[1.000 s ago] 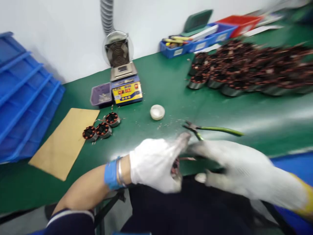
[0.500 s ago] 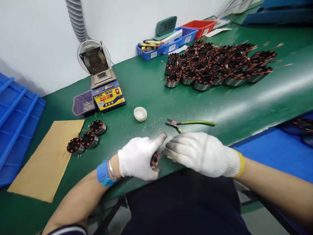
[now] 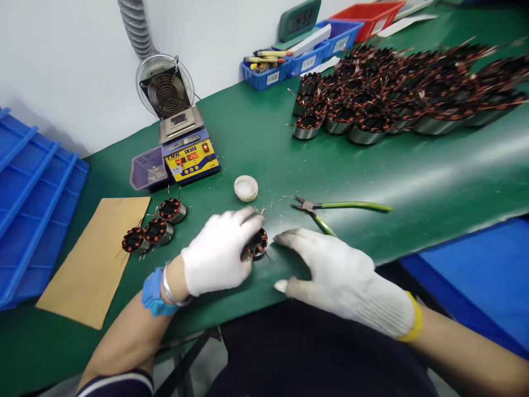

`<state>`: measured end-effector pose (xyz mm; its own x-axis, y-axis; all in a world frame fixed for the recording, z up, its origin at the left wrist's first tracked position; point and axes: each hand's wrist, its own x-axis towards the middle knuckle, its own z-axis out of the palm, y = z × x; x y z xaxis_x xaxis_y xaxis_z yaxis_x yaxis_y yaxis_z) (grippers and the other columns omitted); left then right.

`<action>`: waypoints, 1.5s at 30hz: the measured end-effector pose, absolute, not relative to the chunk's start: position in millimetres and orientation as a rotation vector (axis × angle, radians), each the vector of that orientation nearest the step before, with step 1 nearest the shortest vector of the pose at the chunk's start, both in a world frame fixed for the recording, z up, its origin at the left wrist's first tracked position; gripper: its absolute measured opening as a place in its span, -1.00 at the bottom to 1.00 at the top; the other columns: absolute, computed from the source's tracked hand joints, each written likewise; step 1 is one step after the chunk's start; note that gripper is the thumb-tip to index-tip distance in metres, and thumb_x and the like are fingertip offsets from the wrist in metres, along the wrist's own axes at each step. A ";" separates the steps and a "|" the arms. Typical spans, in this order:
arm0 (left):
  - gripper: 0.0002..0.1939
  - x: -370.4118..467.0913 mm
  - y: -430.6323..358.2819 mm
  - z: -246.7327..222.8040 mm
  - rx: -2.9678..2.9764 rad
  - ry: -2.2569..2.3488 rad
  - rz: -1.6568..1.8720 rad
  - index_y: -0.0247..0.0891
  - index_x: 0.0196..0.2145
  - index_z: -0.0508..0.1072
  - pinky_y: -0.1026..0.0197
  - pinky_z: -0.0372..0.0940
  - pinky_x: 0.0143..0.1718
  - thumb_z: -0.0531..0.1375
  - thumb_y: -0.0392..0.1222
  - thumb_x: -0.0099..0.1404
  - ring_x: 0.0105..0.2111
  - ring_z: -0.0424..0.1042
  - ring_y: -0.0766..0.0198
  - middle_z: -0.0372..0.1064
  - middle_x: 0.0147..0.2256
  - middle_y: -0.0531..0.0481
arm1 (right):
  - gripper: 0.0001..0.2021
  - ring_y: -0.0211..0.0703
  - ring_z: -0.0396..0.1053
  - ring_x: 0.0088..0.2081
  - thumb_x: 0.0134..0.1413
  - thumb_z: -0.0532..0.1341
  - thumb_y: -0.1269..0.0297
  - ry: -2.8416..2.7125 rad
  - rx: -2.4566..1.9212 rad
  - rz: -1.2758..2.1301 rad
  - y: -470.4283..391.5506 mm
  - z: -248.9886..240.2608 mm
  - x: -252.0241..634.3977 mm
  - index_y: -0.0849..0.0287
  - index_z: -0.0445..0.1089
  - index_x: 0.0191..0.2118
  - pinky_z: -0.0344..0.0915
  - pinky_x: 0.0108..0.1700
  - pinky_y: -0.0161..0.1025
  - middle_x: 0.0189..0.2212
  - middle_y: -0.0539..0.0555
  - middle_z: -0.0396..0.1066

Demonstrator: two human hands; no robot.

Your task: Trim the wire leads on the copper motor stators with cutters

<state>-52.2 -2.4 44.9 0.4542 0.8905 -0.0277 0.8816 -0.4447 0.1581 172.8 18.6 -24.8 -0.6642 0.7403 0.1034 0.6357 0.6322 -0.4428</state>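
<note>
Gloved in white, my left hand [image 3: 225, 249] is closed around a copper-wound motor stator [image 3: 259, 243] on the green bench; part of the stator is hidden under the fingers. Thin wire ends stick out from it. My right hand [image 3: 326, 270], also gloved, lies just to its right with thumb and fingers apart and nothing between them. Beyond the right hand are side cutters [image 3: 316, 207] with green handles, jaws apart. A small round white dish [image 3: 246, 188] stands behind the stator, with tiny clippings scattered nearby.
Three stators [image 3: 157, 230] sit left beside a brown paper sheet [image 3: 95, 259]. Behind them stand a yellow-blue soldering pot [image 3: 192, 160] and a purple tray [image 3: 146, 170]. Many stators [image 3: 372, 124] crowd the back right. Blue bins [image 3: 264, 78] line the wall; a blue crate [image 3: 33, 204] leans left.
My right hand has let go of the stator's wire and opened, moving away. My left hand has shifted its grip over the stator, which sits farther from the bench edge. The view has shifted slightly.
</note>
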 end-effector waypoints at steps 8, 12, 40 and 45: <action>-0.54 -32.0 -11.9 48.2 2.460 1.862 0.043 -0.28 -0.08 0.48 -0.07 0.41 -0.17 0.32 0.06 0.15 -0.16 0.46 -0.09 0.47 -0.12 -0.23 | -0.79 -0.07 0.43 -0.23 0.31 0.08 0.29 -2.513 -0.991 0.782 27.5 -29.5 167.0 0.14 0.46 -0.24 0.35 -0.12 -0.13 -0.27 0.11 0.46; -0.69 -24.8 -17.8 29.7 2.558 1.566 0.444 -0.23 -0.07 0.48 -0.07 0.33 0.11 0.27 -0.14 0.22 0.06 0.42 -0.03 0.49 -0.01 -0.16 | -0.84 -0.14 0.44 -0.30 0.23 0.12 0.25 -2.291 -1.097 0.988 26.3 -25.1 177.9 0.11 0.43 -0.29 0.35 -0.25 -0.21 -0.32 0.05 0.48; -0.87 -3.1 -6.7 -7.7 2.432 1.795 0.673 -0.20 -0.37 0.45 -0.01 0.38 -0.04 0.11 -0.32 0.26 -0.28 0.45 0.10 0.46 -0.39 -0.05 | -0.82 0.06 0.51 -0.08 0.23 0.20 0.31 -2.229 -0.856 0.332 29.1 -32.0 190.0 0.14 0.48 -0.10 0.46 -0.02 -0.03 -0.12 0.24 0.55; -0.86 -4.1 -5.6 -8.6 2.496 1.754 0.627 -0.20 -0.38 0.44 -0.01 0.35 -0.02 0.10 -0.30 0.30 -0.28 0.43 0.10 0.45 -0.39 -0.05 | -0.78 0.08 0.51 -0.24 0.28 0.07 0.29 -2.480 -0.853 0.448 43.4 -22.1 182.3 0.16 0.46 -0.21 0.45 -0.16 0.02 -0.26 0.23 0.55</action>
